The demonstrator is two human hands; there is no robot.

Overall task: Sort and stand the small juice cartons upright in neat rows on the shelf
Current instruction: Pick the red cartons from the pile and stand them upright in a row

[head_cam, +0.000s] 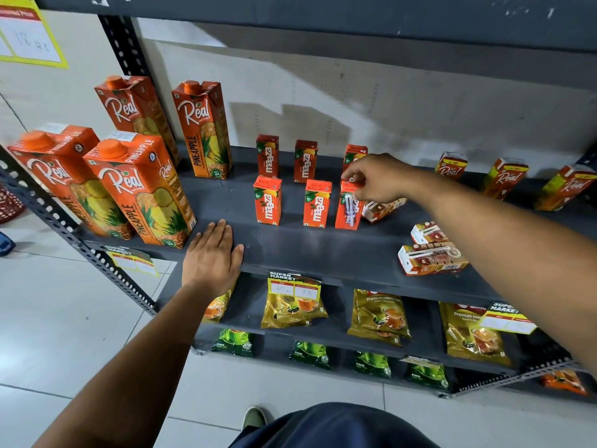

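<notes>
Small red Maaza cartons stand upright on the dark shelf (323, 250) in two rows: a back row (267, 155) and a front row (267, 202). My right hand (378, 177) pinches the top of the front row's rightmost Maaza carton (347, 208), which stands with its straw side facing me. Just right of it a red-and-white small carton (382, 210) lies flat. Two more lie on their sides near the front edge (431, 258). Three small Real cartons (505, 177) stand at the back right. My left hand (213, 253) rests flat on the shelf's front edge.
Several tall Real pineapple cartons (139, 189) stand at the left end of the shelf. The shelf above overhangs closely. Gold tea packets (381, 313) and green packets (310, 354) fill the lower shelves. Price tags (294, 287) hang from the shelf edges.
</notes>
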